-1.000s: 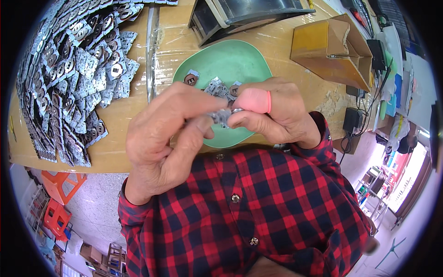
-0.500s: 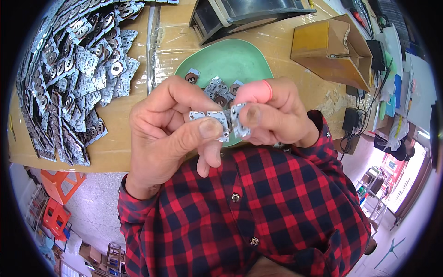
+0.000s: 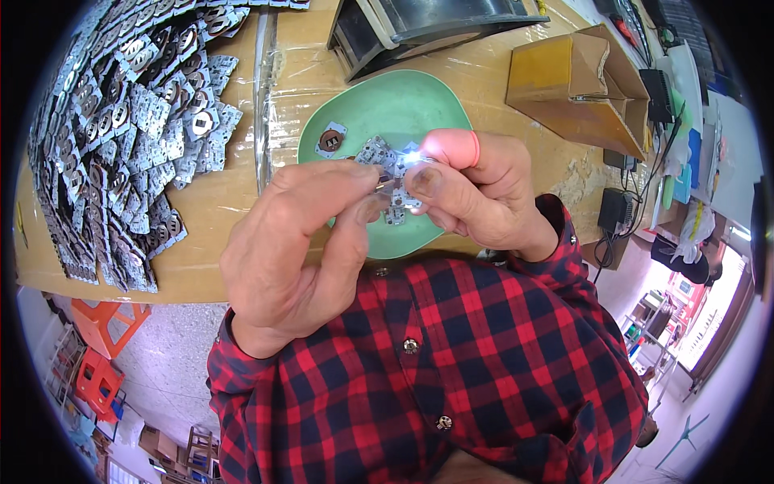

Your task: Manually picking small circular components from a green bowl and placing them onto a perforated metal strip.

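Note:
My right hand (image 3: pixel 484 189), with a pink band round its index finger, pinches a small circuit board (image 3: pixel 405 196) between thumb and index finger. A bright white light (image 3: pixel 413 156) glows at the tip of that index finger. My left hand (image 3: pixel 302 234) is closed in a pinch against the board's left side. Between its thumb and fingertips is something small and shiny that I cannot make out. Beneath both hands stands a green bowl (image 3: pixel 387 101) with several loose boards in it. One board with a round brown part (image 3: pixel 330 139) lies at the bowl's left.
A large heap of circuit boards (image 3: pixel 153 113) covers the table's left side. A black bin (image 3: pixel 427 28) stands behind the bowl, and an open cardboard box (image 3: pixel 556 77) is to its right. Black power adapters (image 3: pixel 617 210) with cables are at the right edge.
My left hand has turned over and its fingertips now meet the board in my right hand. The board it held in front no longer shows there. A white light has come on.

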Tool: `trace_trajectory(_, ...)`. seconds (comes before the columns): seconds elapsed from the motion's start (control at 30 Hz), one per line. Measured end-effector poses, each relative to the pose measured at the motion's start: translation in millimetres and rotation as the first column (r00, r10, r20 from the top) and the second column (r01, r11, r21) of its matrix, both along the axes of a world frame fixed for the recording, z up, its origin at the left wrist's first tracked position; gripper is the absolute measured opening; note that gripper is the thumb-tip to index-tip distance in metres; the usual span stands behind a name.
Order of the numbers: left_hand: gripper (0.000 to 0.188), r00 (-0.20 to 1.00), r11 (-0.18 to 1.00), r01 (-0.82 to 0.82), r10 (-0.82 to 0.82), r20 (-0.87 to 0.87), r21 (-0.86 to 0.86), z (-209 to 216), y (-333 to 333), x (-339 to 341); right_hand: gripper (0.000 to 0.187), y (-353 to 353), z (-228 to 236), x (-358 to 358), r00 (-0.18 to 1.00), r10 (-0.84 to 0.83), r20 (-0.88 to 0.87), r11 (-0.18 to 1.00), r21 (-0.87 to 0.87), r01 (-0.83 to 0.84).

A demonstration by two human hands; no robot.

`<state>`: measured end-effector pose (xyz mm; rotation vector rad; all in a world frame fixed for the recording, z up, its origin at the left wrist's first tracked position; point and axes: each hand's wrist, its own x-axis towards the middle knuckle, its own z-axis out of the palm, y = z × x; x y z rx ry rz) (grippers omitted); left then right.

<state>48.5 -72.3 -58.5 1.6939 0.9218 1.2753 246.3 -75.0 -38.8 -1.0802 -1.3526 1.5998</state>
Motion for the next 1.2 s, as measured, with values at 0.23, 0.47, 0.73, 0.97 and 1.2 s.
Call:
trace_trajectory(0.23,0.023,1.0,1.0,-0.029,0.029,0.01,0.008,0.7,0.0,1.6,0.021,-0.2,-2.2,0.4,1.0,-0.01,0.007,1.0,-0.001,0.01)
trace_trajectory(0.47,0.021,0.997,0.998,-0.059,0.06,0.057,-0.021,2.2,0.8,2.1,0.02,0.2,-2.8,0.6,1.0,0.002,0.008,1.0,0.004,-0.002)
trace_trajectory(0.73,0.024,0.991,0.988,0.128,-0.124,-0.051,0.082,6.5,8.8,-7.4,0.022,1.9,-3.9,-0.1,0.999,-0.026,0.025,1.0,0.011,0.026)
trace_trajectory(0.97,0.022,1.0,0.996,-0.025,0.025,-0.01,-0.088,16.2,10.7,-8.5,0.016,11.4,-14.7,4.6,0.932,-0.077,0.354,0.79,0.592,-0.159)
trace_trajectory(1.2,0.018,0.99,0.935,0.137,-0.143,0.008,-0.328,19.1,7.8,-9.7,0.016,14.2,-9.2,8.2,0.949,-0.072,0.307,0.763,0.629,-0.146)
